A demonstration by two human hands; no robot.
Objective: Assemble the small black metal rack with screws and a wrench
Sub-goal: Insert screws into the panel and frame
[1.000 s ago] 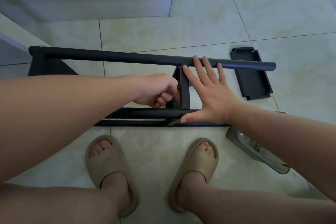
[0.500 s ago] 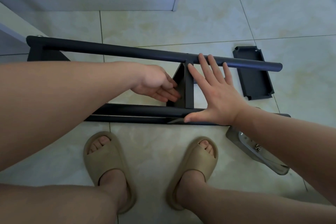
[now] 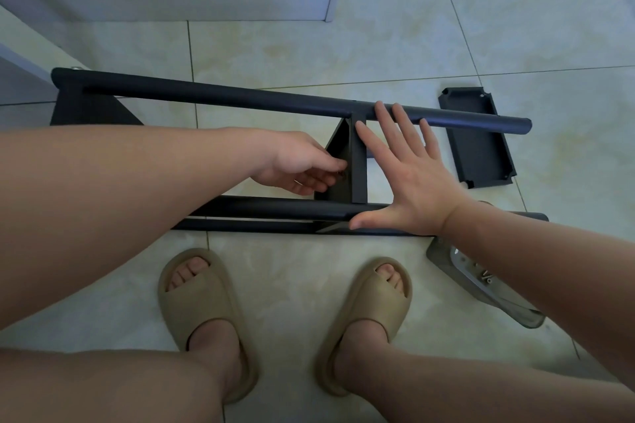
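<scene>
Rack point(image 3: 275, 101) lies flat on the floor tiles, centre of frame. Since a second ago the left hand point(image 3: 299, 165) has unclenched from a fist. Its fingertips now bunch against the inner face of the triangular bracket point(image 3: 338, 148), possibly on a screw, cannot tell. Right hand point(image 3: 409, 178) unchanged: flat, fingers spread, bracing the crosspiece, thumb on the lower tube. Likely a screw being started by hand. Loose plate point(image 3: 477, 141) at right not yet fitted.

Whether the left hand point(image 3: 299, 165) holds anything against the rack's point(image 3: 240, 98) bracket point(image 3: 338, 154) is too small to tell. The right forearm point(image 3: 532, 251) hides part of the tray point(image 3: 438, 252).
</scene>
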